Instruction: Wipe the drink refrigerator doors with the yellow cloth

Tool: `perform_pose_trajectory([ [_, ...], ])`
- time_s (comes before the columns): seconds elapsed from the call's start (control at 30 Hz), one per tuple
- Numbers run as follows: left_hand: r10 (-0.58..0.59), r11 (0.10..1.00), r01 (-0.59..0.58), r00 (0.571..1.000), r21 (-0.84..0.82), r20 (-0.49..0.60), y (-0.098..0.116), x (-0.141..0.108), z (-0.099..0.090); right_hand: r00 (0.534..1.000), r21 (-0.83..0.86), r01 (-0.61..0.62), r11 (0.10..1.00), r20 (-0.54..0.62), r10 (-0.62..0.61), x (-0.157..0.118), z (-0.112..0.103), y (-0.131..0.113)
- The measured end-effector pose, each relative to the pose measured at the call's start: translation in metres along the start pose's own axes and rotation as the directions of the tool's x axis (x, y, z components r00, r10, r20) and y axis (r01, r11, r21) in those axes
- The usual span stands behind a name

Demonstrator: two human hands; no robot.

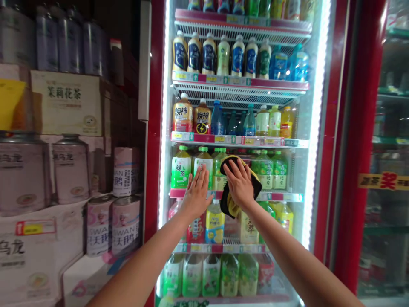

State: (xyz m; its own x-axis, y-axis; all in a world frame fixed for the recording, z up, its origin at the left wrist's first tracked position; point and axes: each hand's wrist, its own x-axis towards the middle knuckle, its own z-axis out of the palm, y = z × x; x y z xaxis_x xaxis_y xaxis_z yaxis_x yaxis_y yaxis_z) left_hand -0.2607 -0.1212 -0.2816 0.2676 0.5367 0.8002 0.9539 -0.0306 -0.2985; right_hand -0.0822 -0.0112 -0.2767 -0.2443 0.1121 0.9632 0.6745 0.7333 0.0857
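In the head view, my left hand point(197, 194) lies flat with fingers stretched upward, seemingly against the glass door of a lit drinks fridge point(155, 149). Bottles of green tea point(181, 168) stand on the shelf behind it. My right hand point(238, 183) holds a yellow and black cloth point(256, 185) pressed flat at the same height, a little to the right. Part of the cloth hangs down below the palm, and its middle is hidden under the hand. Both arms reach up from the bottom of the view.
Left of the fridge, cartons point(72, 102) and large metal cans point(70, 168) are stacked, with smaller cans point(126, 221) close to the frame. Shelves of bottles point(209, 53) fill the fridge. Another red-framed cabinet point(348, 213) stands at the right.
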Motion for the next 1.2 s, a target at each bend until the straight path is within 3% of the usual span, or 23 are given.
perform_pose_trajectory([
  [0.07, 0.011, 1.000, -0.011, 1.000, -0.017, -0.014, 0.009, 0.005, 0.003, 0.999, 0.017, -0.030, 0.999, -0.045, 0.031, 0.021, -0.006, 0.014],
  [0.13, 0.016, 1.000, -0.017, 1.000, -0.026, -0.017, 0.018, 0.008, 0.006, 0.993, 0.022, -0.075, 0.997, -0.087, 0.077, 0.025, -0.011, 0.030],
  [0.27, 0.029, 0.999, -0.030, 0.999, -0.020, -0.016, 0.030, 0.009, 0.012, 0.966, 0.001, -0.191, 0.982, -0.175, 0.188, -0.014, -0.011, 0.045],
  [0.37, 0.068, 0.998, -0.067, 0.997, 0.016, -0.026, 0.035, 0.011, 0.018, 0.983, -0.010, -0.140, 0.990, -0.121, 0.138, -0.033, -0.008, 0.039],
  [0.47, 0.091, 0.995, -0.089, 0.995, 0.050, -0.051, 0.041, 0.016, 0.023, 0.997, -0.014, -0.054, 0.998, -0.059, 0.053, -0.011, -0.011, 0.045],
  [0.6, 0.102, 0.993, -0.097, 0.993, 0.073, -0.062, 0.054, 0.025, 0.027, 0.983, -0.036, -0.129, 0.991, -0.134, 0.124, 0.017, -0.027, 0.084],
  [0.7, 0.103, 0.993, -0.100, 0.993, 0.068, -0.050, 0.063, 0.028, 0.029, 0.950, -0.064, -0.256, 0.965, -0.201, 0.239, -0.009, -0.031, 0.106],
  [0.77, 0.110, 0.993, -0.108, 0.993, 0.057, -0.039, 0.068, 0.029, 0.031, 0.940, -0.081, -0.291, 0.953, -0.209, 0.269, -0.040, -0.029, 0.105],
  [0.87, 0.127, 0.991, -0.126, 0.992, 0.041, -0.027, 0.074, 0.031, 0.033, 0.982, -0.099, -0.170, 0.980, -0.094, 0.161, -0.065, -0.024, 0.086],
  [0.93, 0.129, 0.991, -0.128, 0.991, 0.031, -0.025, 0.078, 0.034, 0.033, 0.998, -0.089, -0.056, 0.995, 0.001, 0.056, -0.055, -0.025, 0.078],
  [1.0, 0.124, 0.992, -0.123, 0.992, 0.022, -0.028, 0.082, 0.039, 0.033, 0.999, -0.083, -0.035, 0.996, 0.016, 0.036, -0.032, -0.030, 0.085],
  [1.1, 0.137, 0.991, -0.136, 0.990, 0.015, -0.036, 0.086, 0.043, 0.032, 0.983, -0.092, -0.172, 0.981, -0.074, 0.166, -0.007, -0.042, 0.117],
  [1.2, 0.168, 0.986, -0.168, 0.986, 0.010, -0.022, 0.086, 0.042, 0.031, 0.931, -0.076, -0.338, 0.938, -0.174, 0.321, -0.023, -0.047, 0.146],
])
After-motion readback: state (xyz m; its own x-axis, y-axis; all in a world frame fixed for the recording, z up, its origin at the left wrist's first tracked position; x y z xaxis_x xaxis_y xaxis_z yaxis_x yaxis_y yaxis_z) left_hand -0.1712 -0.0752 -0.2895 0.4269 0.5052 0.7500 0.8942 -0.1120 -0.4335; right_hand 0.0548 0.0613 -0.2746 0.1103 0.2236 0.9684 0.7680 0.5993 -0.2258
